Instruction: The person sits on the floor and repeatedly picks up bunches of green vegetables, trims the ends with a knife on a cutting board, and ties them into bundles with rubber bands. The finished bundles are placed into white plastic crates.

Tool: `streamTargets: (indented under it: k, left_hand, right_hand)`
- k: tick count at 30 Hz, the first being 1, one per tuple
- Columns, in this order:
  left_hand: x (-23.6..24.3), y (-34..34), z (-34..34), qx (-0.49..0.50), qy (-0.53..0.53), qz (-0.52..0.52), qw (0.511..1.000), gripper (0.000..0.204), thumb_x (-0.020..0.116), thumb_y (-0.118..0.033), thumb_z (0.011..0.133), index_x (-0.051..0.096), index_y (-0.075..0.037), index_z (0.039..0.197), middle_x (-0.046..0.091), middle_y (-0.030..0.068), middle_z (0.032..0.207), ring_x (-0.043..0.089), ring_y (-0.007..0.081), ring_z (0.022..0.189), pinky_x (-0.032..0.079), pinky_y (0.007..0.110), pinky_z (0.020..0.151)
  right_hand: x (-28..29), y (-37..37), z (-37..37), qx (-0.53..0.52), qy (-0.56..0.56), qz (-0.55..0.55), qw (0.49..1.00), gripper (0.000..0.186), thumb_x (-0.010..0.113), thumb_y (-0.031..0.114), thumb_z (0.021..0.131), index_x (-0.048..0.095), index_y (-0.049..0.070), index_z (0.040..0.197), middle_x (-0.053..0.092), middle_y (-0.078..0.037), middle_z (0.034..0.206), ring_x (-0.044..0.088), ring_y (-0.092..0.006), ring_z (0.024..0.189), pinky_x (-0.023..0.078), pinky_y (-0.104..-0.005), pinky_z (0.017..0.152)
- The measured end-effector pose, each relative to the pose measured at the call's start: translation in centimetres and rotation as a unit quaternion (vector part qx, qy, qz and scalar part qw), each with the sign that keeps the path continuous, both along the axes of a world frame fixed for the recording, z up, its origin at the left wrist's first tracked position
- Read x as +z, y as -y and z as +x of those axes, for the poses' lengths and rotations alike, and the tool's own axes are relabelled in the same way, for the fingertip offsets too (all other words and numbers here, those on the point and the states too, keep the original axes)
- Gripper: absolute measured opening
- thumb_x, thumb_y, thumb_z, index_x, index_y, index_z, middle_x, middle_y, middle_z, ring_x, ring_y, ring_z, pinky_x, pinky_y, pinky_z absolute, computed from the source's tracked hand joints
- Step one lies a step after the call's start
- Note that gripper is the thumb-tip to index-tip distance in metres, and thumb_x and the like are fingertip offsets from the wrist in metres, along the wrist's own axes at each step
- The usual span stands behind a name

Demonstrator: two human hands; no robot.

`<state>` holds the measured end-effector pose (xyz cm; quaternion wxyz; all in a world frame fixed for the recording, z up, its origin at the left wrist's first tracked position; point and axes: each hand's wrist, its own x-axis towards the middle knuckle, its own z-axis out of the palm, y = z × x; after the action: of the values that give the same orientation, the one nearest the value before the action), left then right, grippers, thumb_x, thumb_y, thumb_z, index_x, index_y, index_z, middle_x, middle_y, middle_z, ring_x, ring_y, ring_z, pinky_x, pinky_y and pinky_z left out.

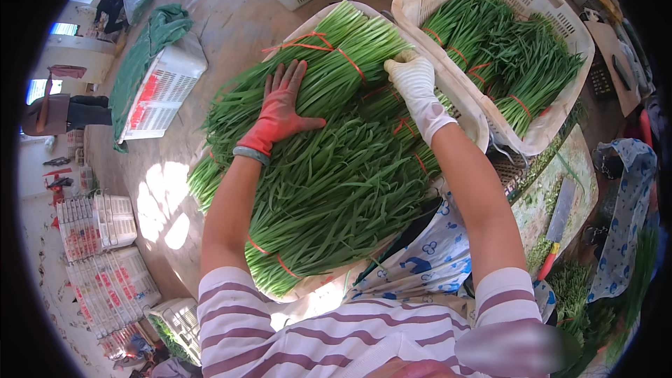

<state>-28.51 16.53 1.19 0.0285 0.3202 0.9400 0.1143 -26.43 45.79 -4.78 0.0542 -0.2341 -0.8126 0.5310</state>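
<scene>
My left hand (283, 108), in a red glove, lies spread on long green leafy bundles (325, 192) piled in a pale plastic crate. My right hand (409, 80), in a cream glove, has its fingers curled at the cut stem end of the top bundle (350, 42), which is tied with orange bands. More banded bundles lie beneath both hands, their leaves pointing in different directions and partly hiding the crate.
A second crate (549, 0) of bundles stands at right, beside a board (574, 168) with a cleaver (560, 210). A cloth-covered crate (157, 108) and stacked crates (98, 280) stand left. Two other people (112, 10) (70, 112) are at the upper and middle left.
</scene>
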Motion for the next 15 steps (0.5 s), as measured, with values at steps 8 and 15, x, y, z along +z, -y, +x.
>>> streamTargets:
  k: [8,15]
  left_hand:
    - [0.0,0.1,0.1,0.004,0.005,-0.002,1.000,0.136,0.086,-0.063,0.054,0.019,-0.013,0.160,0.023,0.0157,0.164,0.014,0.0422,0.152,0.009,0.054,0.123]
    - [-0.2,0.8,0.6,0.016,-0.002,-0.006,1.000,0.135,0.085,-0.063,0.054,0.019,-0.013,0.160,0.023,0.0148,0.164,0.014,0.0422,0.152,0.009,0.054,0.123]
  right_hand:
    - [5.7,-4.1,0.5,0.087,0.005,0.276,0.957,0.030,0.069,0.031,0.074,0.075,0.009,0.093,0.072,-0.019,0.081,0.070,-0.0348,0.080,0.055,-0.0420,0.079]
    - [9.1,-17.4,4.3,-0.082,-0.047,0.376,0.922,0.026,0.064,0.033,0.080,0.076,0.013,0.092,0.073,-0.012,0.085,0.070,-0.0286,0.078,0.055,-0.0389,0.077]
